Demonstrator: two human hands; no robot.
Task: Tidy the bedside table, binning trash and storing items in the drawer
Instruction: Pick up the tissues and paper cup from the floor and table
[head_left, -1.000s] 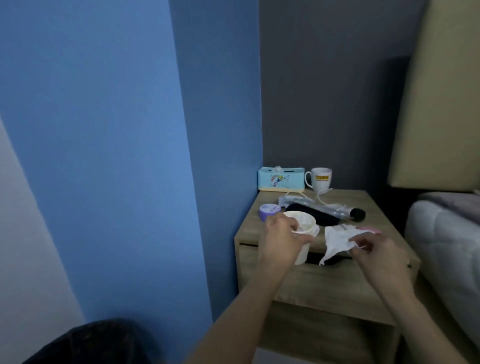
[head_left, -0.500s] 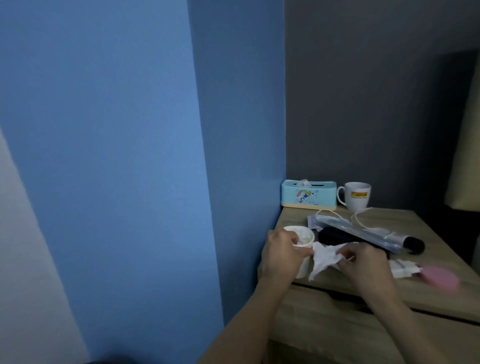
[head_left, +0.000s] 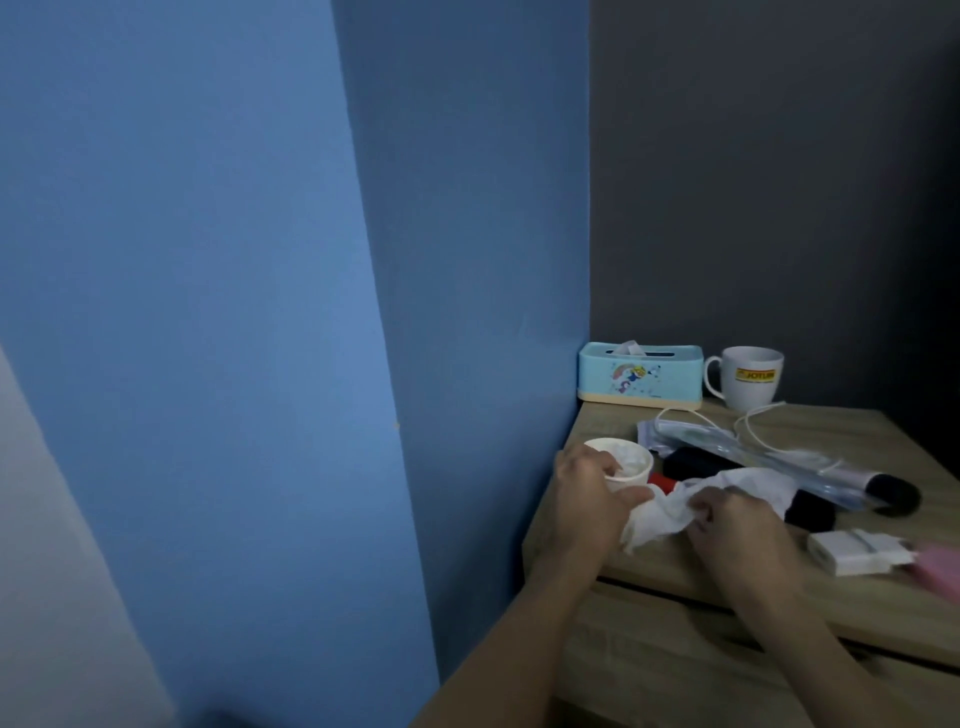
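Note:
My left hand (head_left: 587, 501) grips a white paper cup (head_left: 626, 465) with crumpled white paper inside, at the front left corner of the wooden bedside table (head_left: 852, 431). My right hand (head_left: 737, 525) pinches a crumpled white tissue (head_left: 670, 512) right beside the cup. A red object (head_left: 662, 480) peeks out between cup and tissue. Behind lie a black object (head_left: 696, 462), a clear plastic sleeve with a white cable (head_left: 753, 441) and a dark-tipped tube (head_left: 893, 493). The drawer front (head_left: 665, 639) below the top looks slightly open.
A light blue tissue box (head_left: 641, 376) and a white mug (head_left: 750, 376) stand at the back of the table. A white charger (head_left: 857, 556) and a pink item (head_left: 935, 564) lie at the front right. A blue wall (head_left: 467, 312) closes in on the left.
My right hand has brought the tissue leftwards up against the cup held by my left hand. The view has swung left and closer, so the bed and dark bin are out of sight.

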